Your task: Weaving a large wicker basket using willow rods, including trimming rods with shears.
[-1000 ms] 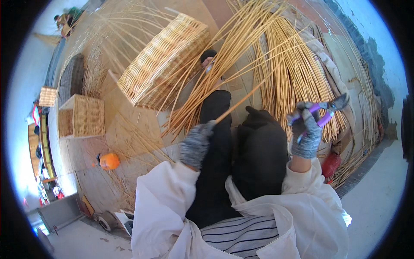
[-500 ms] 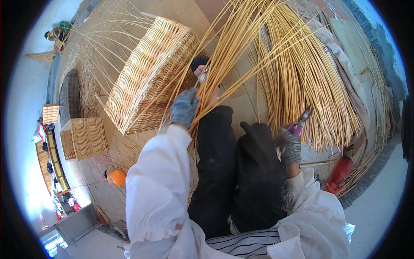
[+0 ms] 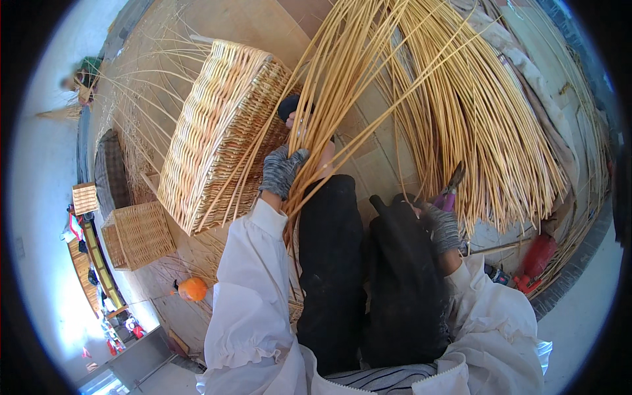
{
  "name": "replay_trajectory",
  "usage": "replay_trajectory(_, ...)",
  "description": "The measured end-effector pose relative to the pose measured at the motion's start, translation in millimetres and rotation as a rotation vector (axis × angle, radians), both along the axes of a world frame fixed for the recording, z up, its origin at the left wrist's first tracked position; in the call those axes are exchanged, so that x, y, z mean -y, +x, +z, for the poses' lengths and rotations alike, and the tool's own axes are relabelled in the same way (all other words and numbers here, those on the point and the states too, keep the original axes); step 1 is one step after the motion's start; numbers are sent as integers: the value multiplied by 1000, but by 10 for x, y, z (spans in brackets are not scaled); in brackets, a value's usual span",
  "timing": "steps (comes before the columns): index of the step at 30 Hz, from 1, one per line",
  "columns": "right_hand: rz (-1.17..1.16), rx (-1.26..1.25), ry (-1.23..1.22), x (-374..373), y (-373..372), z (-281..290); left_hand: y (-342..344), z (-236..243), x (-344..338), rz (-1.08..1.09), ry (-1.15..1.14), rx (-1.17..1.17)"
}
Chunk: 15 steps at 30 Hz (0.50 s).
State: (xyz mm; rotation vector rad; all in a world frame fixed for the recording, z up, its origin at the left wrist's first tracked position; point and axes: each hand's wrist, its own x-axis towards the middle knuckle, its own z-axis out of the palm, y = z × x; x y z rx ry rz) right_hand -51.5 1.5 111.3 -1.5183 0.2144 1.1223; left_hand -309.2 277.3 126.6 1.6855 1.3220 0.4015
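My left hand [image 3: 282,172], in a grey knit glove, is closed round a loose bundle of tan wicker rods [image 3: 339,79]. These rods fan out away from me, above my left leg and foot. My right hand [image 3: 441,229], gloved alike, holds purple-handled pruning shears [image 3: 447,196] beside my right knee, their dark blades pointing up and away. Left of the bundle a large woven wicker basket [image 3: 217,125] lies tilted on the floor, with long rod ends sticking out of its far side. To the right spreads a big heap of rods [image 3: 484,131], close to the shears.
Smaller wicker baskets [image 3: 141,232] stand at the left, near a dark cushion-like thing [image 3: 112,168]. An orange round object [image 3: 192,289] lies on the floor. A red object [image 3: 540,255] rests at the right. A person [image 3: 85,80] is far off at the upper left.
The whole view has shifted a little. My left hand keeps its grip on the rods. My right hand and the shears have turned slightly, with the blades pointing more upright.
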Motion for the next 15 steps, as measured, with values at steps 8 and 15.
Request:
replay_trajectory(8, 201, 183, -39, -64, 22, 76, 232, -96, -8, 63, 712, -568)
replay_trajectory(15, 328, 316, 10, -311, -24, 172, 547, -377, 20, -481, 920, -727)
